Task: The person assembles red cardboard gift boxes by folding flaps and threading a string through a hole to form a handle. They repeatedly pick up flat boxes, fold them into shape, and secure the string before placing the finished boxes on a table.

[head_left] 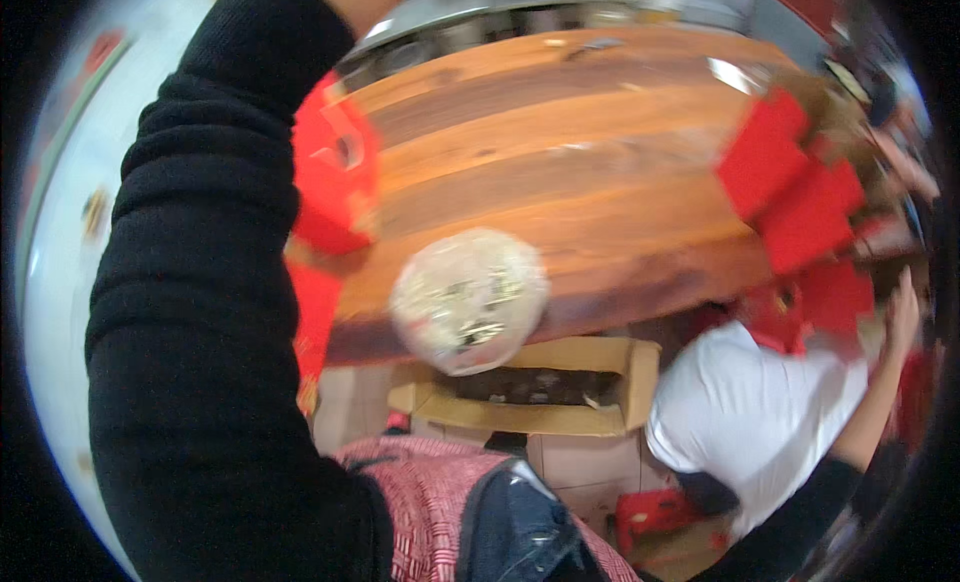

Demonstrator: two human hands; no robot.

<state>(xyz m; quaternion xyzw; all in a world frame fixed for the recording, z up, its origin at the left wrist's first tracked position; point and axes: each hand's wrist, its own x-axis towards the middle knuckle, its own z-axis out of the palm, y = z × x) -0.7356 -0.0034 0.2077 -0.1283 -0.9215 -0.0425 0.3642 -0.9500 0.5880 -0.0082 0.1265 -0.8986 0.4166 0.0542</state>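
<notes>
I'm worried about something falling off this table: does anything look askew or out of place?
The round, clear-plastic bundle seems to overhang the near edge of the wooden table, which looks precarious. At the right, red packages overlap at uneven angles. I see no clear spill or damage, though blur hides detail.

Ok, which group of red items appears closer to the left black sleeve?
The red items at the left end of the table: the black sleeve partly hides them, while the other group lies toward the right end.
</notes>
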